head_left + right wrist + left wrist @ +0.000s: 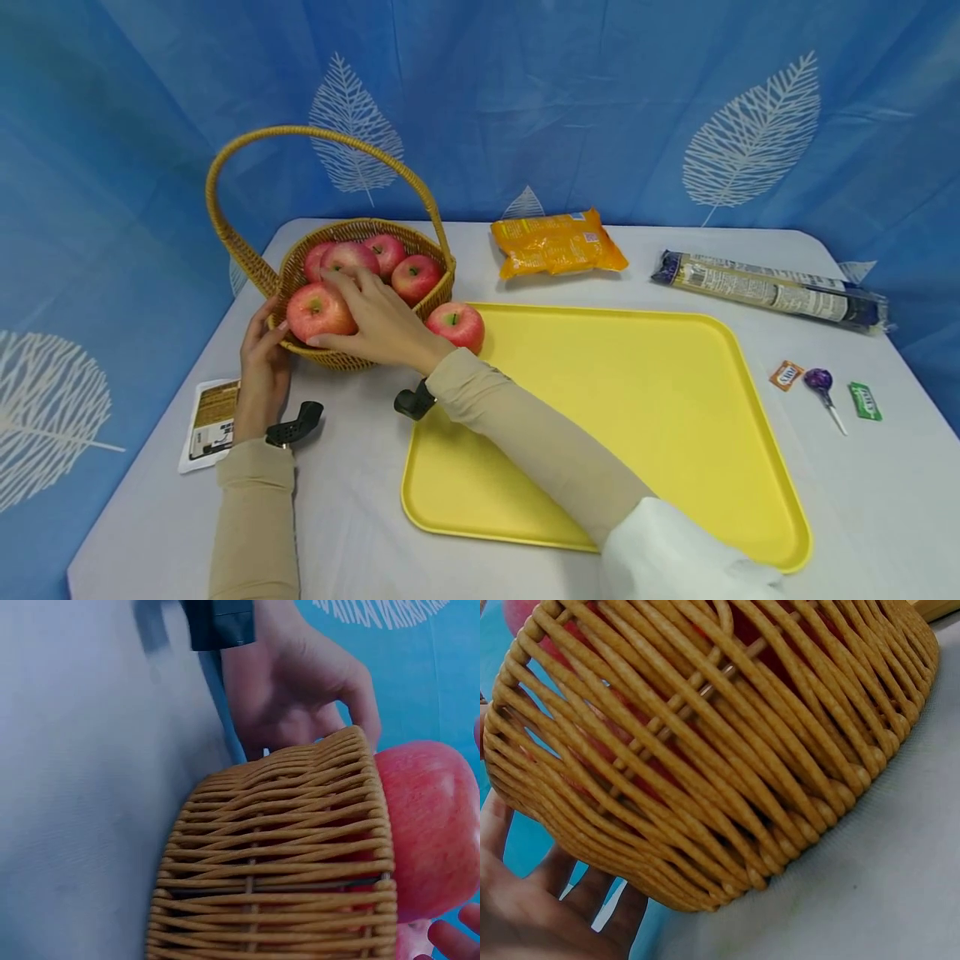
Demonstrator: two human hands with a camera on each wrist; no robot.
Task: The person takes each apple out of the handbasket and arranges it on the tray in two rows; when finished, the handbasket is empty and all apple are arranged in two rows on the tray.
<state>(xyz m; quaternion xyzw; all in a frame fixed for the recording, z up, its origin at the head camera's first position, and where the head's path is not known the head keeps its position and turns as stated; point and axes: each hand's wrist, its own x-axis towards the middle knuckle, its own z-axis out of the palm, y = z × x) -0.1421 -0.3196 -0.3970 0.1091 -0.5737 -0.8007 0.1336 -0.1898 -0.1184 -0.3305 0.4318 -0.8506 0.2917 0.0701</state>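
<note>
No print on the white-and-brown packet (211, 421) by the left sleeve can be read, while the left hand (262, 367) steadies the woven wicker basket (352, 357) (its weave fills the left wrist view) and the right hand (375, 321) grips the front red apple (318, 311) at the basket's near rim, beside the yellow plastic tray (637, 417).

Pretty bright, even light from overhead, so shadows stay soft; just a faint one under the basket (360, 292) and beside the tray (600, 433). No real glare. Head view bends at the edges, fisheye style. Wrist views are way too close: weave is softish, skin and apple (431, 825) blurry.
</note>
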